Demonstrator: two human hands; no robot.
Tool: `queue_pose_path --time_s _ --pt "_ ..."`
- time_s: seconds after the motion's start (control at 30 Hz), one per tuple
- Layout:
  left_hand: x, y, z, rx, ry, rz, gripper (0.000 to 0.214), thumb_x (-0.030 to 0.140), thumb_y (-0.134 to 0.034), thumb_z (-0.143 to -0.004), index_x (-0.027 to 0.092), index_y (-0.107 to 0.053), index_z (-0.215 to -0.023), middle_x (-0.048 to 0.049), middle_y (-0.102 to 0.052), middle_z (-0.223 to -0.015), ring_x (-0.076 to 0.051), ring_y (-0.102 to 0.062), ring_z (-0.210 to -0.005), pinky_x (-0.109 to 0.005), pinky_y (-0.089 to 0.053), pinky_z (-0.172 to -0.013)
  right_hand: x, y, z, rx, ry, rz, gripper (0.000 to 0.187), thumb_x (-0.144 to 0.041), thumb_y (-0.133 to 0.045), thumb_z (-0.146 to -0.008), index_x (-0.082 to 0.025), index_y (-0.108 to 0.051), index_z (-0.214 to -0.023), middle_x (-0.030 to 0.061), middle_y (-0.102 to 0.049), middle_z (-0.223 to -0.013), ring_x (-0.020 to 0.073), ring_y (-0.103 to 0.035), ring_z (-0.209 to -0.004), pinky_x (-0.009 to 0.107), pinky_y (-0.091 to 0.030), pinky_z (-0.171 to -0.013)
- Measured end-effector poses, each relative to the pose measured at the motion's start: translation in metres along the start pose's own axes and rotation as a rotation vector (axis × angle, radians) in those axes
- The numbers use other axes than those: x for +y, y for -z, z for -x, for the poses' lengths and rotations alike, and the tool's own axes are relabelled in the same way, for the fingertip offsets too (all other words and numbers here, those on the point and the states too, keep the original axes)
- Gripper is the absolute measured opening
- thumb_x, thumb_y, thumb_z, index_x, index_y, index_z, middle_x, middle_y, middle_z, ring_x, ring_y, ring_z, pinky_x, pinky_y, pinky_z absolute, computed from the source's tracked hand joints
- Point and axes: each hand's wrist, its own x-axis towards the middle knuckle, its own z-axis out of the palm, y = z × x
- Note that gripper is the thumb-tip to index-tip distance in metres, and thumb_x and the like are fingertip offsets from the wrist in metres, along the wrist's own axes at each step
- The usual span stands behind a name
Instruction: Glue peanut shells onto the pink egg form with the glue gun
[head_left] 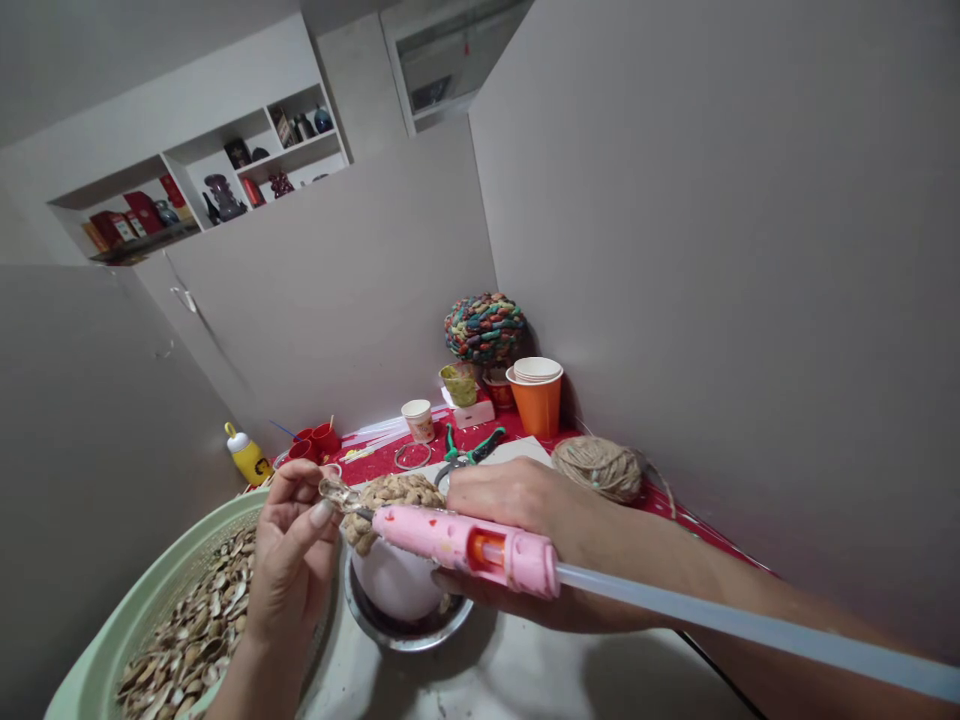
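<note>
"Above the metal bowl (409, 643), what did the left hand (292, 555) do?"
"Its fingers pinched a shell (336, 491); the right hand's (514, 500) fingers wrapped around a pink glue gun (435, 535)."
"And the white ball (394, 580)?"
"That sat inside the bowl, partly shell-covered."

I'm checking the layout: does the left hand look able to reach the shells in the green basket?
Probably yes: the left hand is close beside the green basket, whose shells lie uncovered, though that hand is pinching a small shiny piece.
</note>
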Motion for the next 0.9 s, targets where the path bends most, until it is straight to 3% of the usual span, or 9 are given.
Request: queue_pose_path --time_s 0.9 --pt "0.0014 0.0005 0.0004 -0.014 0.085 0.073 0.031 0.018 -0.081 -0.068 0.018 -0.07 -0.097 -0.0009 -0.065 -0.089 -0.009 -0.064 -0.074 -0.017 -0.057 -0.073 0.002 -0.0014 0.0004 0.02 0.038 0.093 0.024 -0.021 -0.063 -0.085 -0.015 -0.049 -0.066 -0.0039 -0.047 -0.061 0.0072 -0.036 -0.054 0.022 -0.026 -0.053"
